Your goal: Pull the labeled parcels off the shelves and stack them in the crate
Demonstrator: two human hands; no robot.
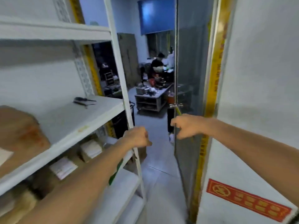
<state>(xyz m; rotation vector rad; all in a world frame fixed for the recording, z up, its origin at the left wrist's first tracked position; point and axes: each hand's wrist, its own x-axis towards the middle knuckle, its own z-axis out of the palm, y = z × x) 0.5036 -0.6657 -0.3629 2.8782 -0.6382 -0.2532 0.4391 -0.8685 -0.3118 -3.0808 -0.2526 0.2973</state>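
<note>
Head view, itemised.

- Left hand (137,137): the arm is stretched forward from the lower left with the back of the hand up. The fingers are curled into a fist lying over the white upright of the shelving unit (120,88). Whether it grips the upright cannot be told.
- Right hand (184,126): the arm reaches in from the right, knuckles up. The fingers are curled at the edge of the glass door (191,78), and whether they hold the door cannot be told.
- Labelled parcels (91,149): these sit on the lower shelf, below and left of the left hand, partly under its forearm. They lie flat with white labels facing up, in a row running along the shelf toward that hand. They are too blurred to give each one's long axis. Neither hand touches them.
- Brown box (21,131): on the shelf above, well to the left of the left hand.
- Dark tool (84,101): on the same shelf, above and left of the left hand, lying flat.
- Person (157,63): in the far room, seen above the gap between the hands.
- Red sign (247,196): on the wall below the right forearm.
</note>
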